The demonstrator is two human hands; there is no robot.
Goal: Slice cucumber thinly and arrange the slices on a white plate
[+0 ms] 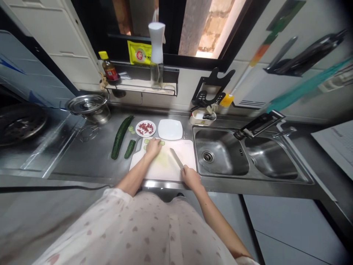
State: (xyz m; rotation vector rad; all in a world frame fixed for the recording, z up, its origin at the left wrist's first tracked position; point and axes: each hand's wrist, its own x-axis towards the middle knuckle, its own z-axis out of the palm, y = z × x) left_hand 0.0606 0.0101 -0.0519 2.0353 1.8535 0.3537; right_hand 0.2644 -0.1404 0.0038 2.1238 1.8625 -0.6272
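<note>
A white cutting board [176,167] lies on the steel counter in front of me. My left hand [153,147] rests curled over cucumber slices [162,142] near the board's far edge. My right hand [191,177] is closed round the handle of a knife [176,158], whose blade points up-left across the board, clear of my left hand. A whole cucumber [120,135] and a shorter cucumber piece [129,148] lie left of the board. A small plate of red chopped bits [145,128] and an empty white square plate [170,129] stand behind it.
A double steel sink [248,173] with a faucet [257,125] sits right of the board. A lidded steel pot [89,106] and a stove are at the left. A shelf with a sauce bottle [109,68] and a spray bottle [156,51] runs along the back wall.
</note>
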